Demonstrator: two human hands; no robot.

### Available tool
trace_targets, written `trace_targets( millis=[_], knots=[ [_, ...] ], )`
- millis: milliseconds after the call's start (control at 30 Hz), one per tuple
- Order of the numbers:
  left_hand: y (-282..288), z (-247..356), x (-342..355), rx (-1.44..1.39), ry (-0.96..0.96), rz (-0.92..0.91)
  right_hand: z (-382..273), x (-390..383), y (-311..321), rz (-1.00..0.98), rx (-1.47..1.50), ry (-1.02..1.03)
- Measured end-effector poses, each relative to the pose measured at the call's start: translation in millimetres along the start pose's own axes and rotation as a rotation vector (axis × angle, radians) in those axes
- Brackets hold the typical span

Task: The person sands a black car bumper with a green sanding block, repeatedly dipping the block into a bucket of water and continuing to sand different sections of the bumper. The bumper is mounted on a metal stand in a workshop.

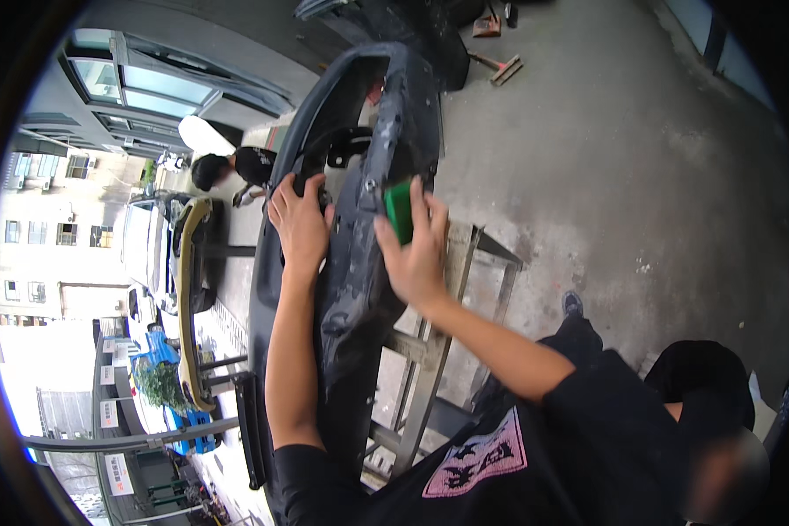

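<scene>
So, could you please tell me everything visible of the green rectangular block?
The bright green, roughly rectangular block, perhaps foam or plastic, shows a plain face, longer than wide. The right hand holds it; its fingers partly cover it. It is at the long, curved, black, plastic-looking panel; contact is unclear.

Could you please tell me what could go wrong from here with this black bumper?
The green block in the right hand might slip on the uneven black bumper, scraping that hand. Hard pressing could shift the bumper, which appears to rest on a metal stand. The left hand lies on the bumper too, so a sudden shift might scratch it.
</scene>
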State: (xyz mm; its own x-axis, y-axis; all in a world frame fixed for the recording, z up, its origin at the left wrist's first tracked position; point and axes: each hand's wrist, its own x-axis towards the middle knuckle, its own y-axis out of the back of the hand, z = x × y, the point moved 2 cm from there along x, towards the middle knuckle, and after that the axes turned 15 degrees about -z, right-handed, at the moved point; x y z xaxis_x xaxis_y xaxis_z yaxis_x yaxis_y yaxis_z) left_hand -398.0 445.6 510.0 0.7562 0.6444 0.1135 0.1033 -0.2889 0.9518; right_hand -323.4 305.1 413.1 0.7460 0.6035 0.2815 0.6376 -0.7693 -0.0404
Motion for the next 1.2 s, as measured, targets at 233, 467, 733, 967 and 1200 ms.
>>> trace_targets(
  millis=[233, 467, 733, 967, 1200],
  knots=[
    [1, 3, -2, -0.004, -0.021, 0.018, -3, 21, 6, -0.015, 0.016, 0.01],
    [6, 6, 2, 0.013, -0.027, 0.005, 1, 30, 8, 0.014, 0.024, 0.011],
    [2, -1, 2, 0.036, -0.033, 0.005, 2, 8, 5, -0.016, -0.006, 0.104],
    [4, 6, 2, 0.032, -0.047, 0.004, 0, 43, 14, -0.048, -0.05, 0.051],
    [10, 13, 7, 0.022, -0.041, 0.013, -1, 65, 15, 0.024, 0.008, 0.043]
  ],
)
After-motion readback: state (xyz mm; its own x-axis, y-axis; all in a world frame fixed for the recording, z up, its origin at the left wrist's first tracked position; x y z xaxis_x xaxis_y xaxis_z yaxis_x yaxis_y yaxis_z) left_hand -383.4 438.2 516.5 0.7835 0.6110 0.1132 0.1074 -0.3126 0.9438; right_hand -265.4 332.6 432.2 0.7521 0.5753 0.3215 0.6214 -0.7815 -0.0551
